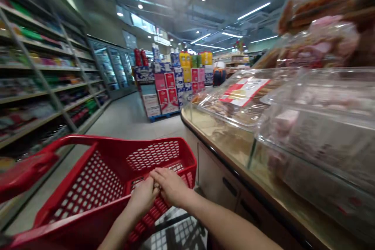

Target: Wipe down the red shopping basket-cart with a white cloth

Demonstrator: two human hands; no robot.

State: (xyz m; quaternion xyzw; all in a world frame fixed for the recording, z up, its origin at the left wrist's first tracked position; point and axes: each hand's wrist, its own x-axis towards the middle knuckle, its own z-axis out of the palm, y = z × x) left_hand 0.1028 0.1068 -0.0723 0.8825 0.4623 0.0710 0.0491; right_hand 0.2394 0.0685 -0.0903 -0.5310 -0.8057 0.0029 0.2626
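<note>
A red plastic shopping cart [111,179] with perforated walls stands in front of me, and nothing shows in the visible part of its basket. My left hand [144,194] is closed at the cart's near side rim, its fingers curled and partly hidden. Right beside it, my right hand [172,186] bends over the same rim, its fingers touching the left hand. Both hands appear to grip the rim, though the undersides of the fingers are out of sight. The cart's red handle [26,174] reaches toward the left edge, with neither hand on it.
To my right runs a counter [216,144] with clear packs of food [243,93] behind glass. Stocked shelves [43,66] line the left side. Ahead, stacked cartons [168,90] stand on a blue pallet [164,116]. A person [219,73] is farther back. Grey floor [125,115] lies between.
</note>
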